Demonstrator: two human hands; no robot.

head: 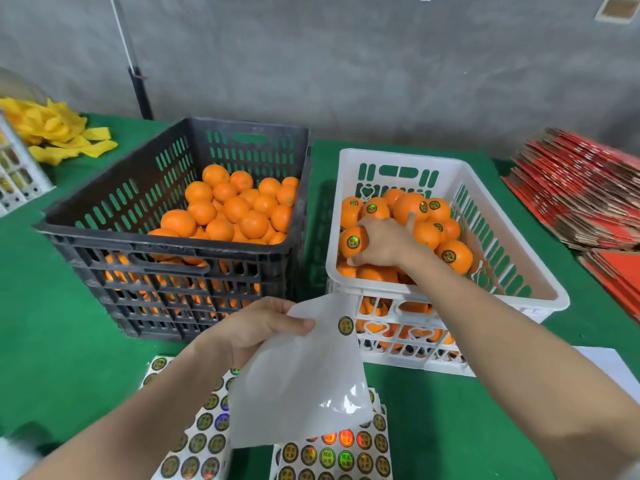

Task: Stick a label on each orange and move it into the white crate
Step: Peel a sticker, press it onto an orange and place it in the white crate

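My right hand [386, 242] reaches into the white crate [446, 168] and grips a labelled orange [353, 241] at the crate's left side, among several other labelled oranges [453, 256]. My left hand [258, 329] pinches a nearly bare white backing sheet [298, 379] in front of the crates; one round label [345, 325] remains near its upper right edge. The black crate [104, 199] on the left holds several unlabelled oranges [239, 209].
Sheets of round holographic labels [332, 455] lie on the green table [52, 323] near me. Yellow foam nets [59, 133] sit at the far left by a white rack [17, 174]. Flattened red cartons [581, 195] are stacked at the right. A grey wall is behind.
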